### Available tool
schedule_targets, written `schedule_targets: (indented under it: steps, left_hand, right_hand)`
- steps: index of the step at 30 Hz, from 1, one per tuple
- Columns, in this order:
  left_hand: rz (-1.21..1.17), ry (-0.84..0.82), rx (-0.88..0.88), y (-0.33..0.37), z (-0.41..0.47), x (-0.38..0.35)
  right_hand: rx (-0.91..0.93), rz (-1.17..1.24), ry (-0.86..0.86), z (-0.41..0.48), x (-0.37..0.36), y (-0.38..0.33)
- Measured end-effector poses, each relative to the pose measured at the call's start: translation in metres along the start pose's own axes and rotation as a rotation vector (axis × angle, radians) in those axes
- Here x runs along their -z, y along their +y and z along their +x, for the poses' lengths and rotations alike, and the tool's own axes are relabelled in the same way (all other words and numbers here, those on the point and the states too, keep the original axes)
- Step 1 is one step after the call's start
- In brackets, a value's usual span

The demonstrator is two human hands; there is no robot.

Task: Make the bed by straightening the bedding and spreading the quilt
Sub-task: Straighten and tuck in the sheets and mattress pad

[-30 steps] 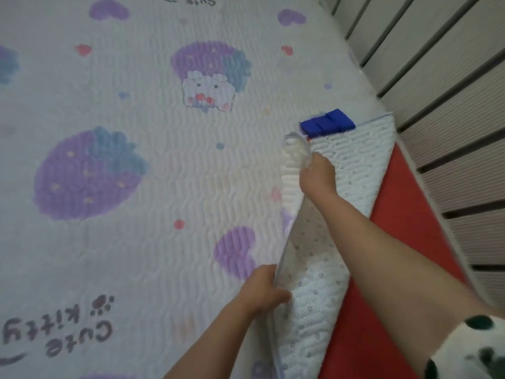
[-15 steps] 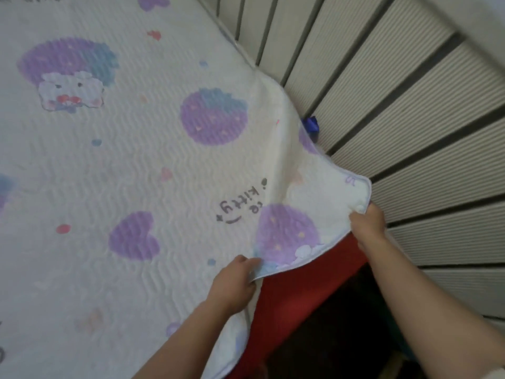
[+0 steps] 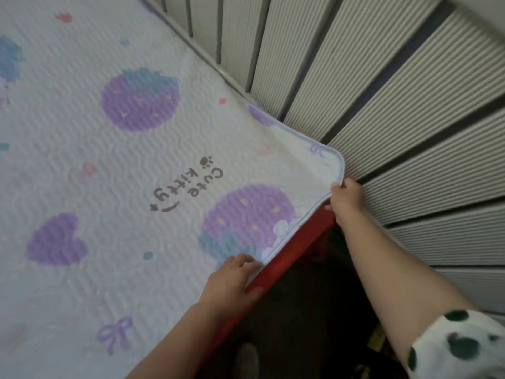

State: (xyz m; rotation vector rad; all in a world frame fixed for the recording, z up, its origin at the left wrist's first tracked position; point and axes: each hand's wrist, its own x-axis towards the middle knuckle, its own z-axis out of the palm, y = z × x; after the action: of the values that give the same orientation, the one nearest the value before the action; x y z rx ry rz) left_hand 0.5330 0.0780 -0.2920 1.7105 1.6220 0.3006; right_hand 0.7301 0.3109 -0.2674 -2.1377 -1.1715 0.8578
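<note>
A white quilted bed pad (image 3: 114,165) printed with purple strawberries, hearts and "Cute Kitty" lies spread over the bed. Its near right corner sits by the ribbed wall. My right hand (image 3: 345,201) pinches that corner's blue-piped edge, right against the wall. My left hand (image 3: 232,280) rests on the pad's near edge, fingers curled over the hem. Below the hem shows the red mattress cover (image 3: 297,247).
A ribbed grey slatted wall (image 3: 410,119) runs along the bed's right side and behind the corner. Dark floor (image 3: 306,318) lies in the gap beside the bed, under my arms. My right sleeve (image 3: 459,348) is white with dark spots.
The folded-back corner, white underside up a second ago, has been flipped over and pulled out flat to the bed's corner. The blue object by the wall is now covered.
</note>
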Motion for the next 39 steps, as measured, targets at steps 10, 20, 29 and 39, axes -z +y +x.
schedule_targets:
  steps: [10,20,29,39]
  left_hand:
    - [0.045,0.13,0.009,0.017,0.028,-0.017]
    - [0.185,0.125,0.007,0.015,0.039,-0.021]
    - [0.347,0.236,0.02,0.032,0.057,-0.033]
    - [0.387,0.191,0.022,0.049,0.076,-0.031]
  right_hand:
    - [-0.331,0.216,-0.265,0.045,-0.014,0.003]
    - [-0.369,0.076,-0.217,0.053,-0.015,0.029]
    - [-0.398,0.11,-0.116,0.066,-0.006,0.045]
    - [-0.52,0.112,-0.504,0.058,-0.002,0.051]
